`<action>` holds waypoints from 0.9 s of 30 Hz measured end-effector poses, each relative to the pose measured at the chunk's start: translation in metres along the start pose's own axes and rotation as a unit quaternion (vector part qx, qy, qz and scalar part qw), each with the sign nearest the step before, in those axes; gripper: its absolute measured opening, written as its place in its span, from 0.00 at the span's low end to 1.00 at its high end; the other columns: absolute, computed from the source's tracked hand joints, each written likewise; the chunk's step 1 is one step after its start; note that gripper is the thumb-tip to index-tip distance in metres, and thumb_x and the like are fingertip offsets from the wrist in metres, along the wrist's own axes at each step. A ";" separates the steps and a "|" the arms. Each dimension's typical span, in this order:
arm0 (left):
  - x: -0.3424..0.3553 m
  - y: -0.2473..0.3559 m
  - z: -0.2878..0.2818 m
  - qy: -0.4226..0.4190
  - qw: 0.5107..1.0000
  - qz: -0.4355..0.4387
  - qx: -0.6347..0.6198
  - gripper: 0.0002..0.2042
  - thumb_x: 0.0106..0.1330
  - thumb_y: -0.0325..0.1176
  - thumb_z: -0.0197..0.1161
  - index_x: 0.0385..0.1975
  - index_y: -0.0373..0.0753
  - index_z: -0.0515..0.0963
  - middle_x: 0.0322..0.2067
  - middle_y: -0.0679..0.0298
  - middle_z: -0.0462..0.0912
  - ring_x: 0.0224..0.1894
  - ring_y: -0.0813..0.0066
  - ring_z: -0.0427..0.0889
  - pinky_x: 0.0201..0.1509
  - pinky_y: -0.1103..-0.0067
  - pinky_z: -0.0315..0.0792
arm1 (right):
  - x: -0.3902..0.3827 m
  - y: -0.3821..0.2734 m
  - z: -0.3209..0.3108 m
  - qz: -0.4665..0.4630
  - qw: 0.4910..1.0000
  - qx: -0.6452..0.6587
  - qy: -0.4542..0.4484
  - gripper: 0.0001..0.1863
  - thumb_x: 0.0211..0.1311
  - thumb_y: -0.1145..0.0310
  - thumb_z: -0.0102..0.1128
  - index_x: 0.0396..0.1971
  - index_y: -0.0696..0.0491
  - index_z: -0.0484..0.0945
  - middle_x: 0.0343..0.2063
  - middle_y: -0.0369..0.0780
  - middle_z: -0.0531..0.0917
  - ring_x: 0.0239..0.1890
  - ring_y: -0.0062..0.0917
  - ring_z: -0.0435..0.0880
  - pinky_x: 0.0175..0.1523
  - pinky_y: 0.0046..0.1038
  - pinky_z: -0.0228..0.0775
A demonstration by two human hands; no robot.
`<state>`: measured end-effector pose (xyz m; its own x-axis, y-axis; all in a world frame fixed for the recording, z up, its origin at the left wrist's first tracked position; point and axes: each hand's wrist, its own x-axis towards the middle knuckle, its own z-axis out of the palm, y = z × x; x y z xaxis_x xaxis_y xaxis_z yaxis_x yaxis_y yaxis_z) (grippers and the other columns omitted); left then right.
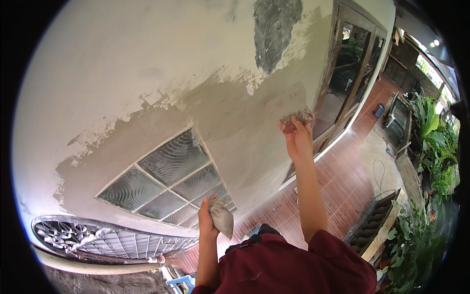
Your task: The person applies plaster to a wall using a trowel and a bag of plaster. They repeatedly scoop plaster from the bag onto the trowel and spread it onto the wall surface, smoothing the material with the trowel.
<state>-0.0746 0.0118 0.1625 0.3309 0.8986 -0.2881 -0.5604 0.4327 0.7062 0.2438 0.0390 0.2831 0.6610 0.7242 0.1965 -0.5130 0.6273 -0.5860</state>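
Note:
My left hand [207, 223], low in the middle of the view, is closed on a grey, crumpled-looking lump [222, 221], perhaps a bag or mortar, in front of a glass block window [173, 150]. My right hand [297, 137] grips a flat reddish piece smeared with grey [303, 117] at the plastered wall [225, 108], left of a framed glass door [346, 63]; whether the piece touches the wall I cannot tell for sure. The wall has a band of damp-looking grey-beige coating with ragged edges below pale paint, and a dark rough patch [276, 29] near the top.
Red tiled floor [338, 171] runs below the wall and along the right. Plants [431, 127], a dark bucket [379, 110], a loose cable [377, 176] and a slatted structure [372, 225] line the right side. A curved metal grille [122, 245] and a pale pipe [93, 267] lie at the lower left.

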 end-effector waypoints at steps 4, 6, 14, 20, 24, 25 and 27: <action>0.001 0.003 -0.020 0.032 0.999 0.006 -0.002 0.27 0.72 0.50 0.49 0.55 0.30 0.70 0.32 0.57 0.81 0.33 0.71 0.79 0.38 0.76 0.75 | 0.042 -0.007 0.016 -0.190 0.971 -0.143 0.014 0.14 0.68 0.76 0.50 0.52 0.59 0.71 0.42 0.39 0.80 0.40 0.24 0.81 0.52 0.30 0.75; 0.003 0.005 -0.027 0.022 1.000 0.018 0.002 0.27 0.71 0.51 0.49 0.55 0.31 0.70 0.31 0.58 0.81 0.32 0.71 0.79 0.38 0.76 0.76 | 0.068 -0.016 0.021 -0.291 0.919 -0.264 0.031 0.13 0.67 0.76 0.51 0.50 0.61 0.72 0.39 0.40 0.81 0.39 0.23 0.81 0.48 0.26 0.73; 0.014 0.000 -0.026 0.002 0.999 -0.001 -0.040 0.26 0.72 0.51 0.48 0.55 0.32 0.69 0.31 0.56 0.81 0.31 0.69 0.80 0.36 0.74 0.76 | 0.141 -0.051 0.028 -0.428 0.753 -0.489 0.108 0.16 0.64 0.75 0.52 0.52 0.57 0.76 0.23 0.46 0.80 0.22 0.23 0.73 0.31 0.27 0.65; 0.026 -0.006 -0.017 0.028 0.999 -0.020 -0.018 0.26 0.70 0.55 0.49 0.52 0.35 0.72 0.30 0.59 0.80 0.30 0.70 0.80 0.34 0.75 0.77 | 0.155 -0.058 0.032 -0.427 0.724 -0.537 0.077 0.25 0.61 0.81 0.48 0.59 0.50 0.73 0.29 0.48 0.83 0.21 0.24 0.75 0.29 0.23 0.65; 0.035 -0.006 -0.011 -0.001 0.999 -0.025 -0.024 0.26 0.71 0.51 0.49 0.54 0.32 0.70 0.33 0.53 0.81 0.33 0.67 0.81 0.37 0.73 0.77 | 0.171 -0.062 0.038 -0.495 0.683 -0.533 0.065 0.28 0.59 0.84 0.46 0.60 0.51 0.72 0.43 0.49 0.83 0.33 0.28 0.84 0.38 0.22 0.71; 0.037 -0.006 -0.008 -0.003 0.999 -0.027 -0.023 0.26 0.71 0.51 0.50 0.54 0.32 0.70 0.33 0.53 0.81 0.33 0.67 0.81 0.37 0.73 0.77 | 0.177 -0.064 0.040 -0.532 0.660 -0.527 0.056 0.28 0.60 0.84 0.46 0.61 0.50 0.71 0.43 0.47 0.83 0.33 0.25 0.83 0.39 0.21 0.71; 0.041 -0.008 -0.002 -0.003 0.999 -0.030 -0.024 0.27 0.70 0.52 0.50 0.54 0.32 0.70 0.33 0.54 0.81 0.33 0.67 0.81 0.37 0.73 0.77 | 0.188 -0.070 0.045 -0.585 0.621 -0.520 0.045 0.29 0.58 0.85 0.46 0.61 0.52 0.70 0.49 0.46 0.80 0.42 0.27 0.78 0.46 0.23 0.70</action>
<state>-0.0585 0.0452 0.1440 0.3698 0.8709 -0.3238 -0.5758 0.4883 0.6557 0.3798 0.1445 0.3961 0.2998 -0.1010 0.9486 0.9470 0.1518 -0.2831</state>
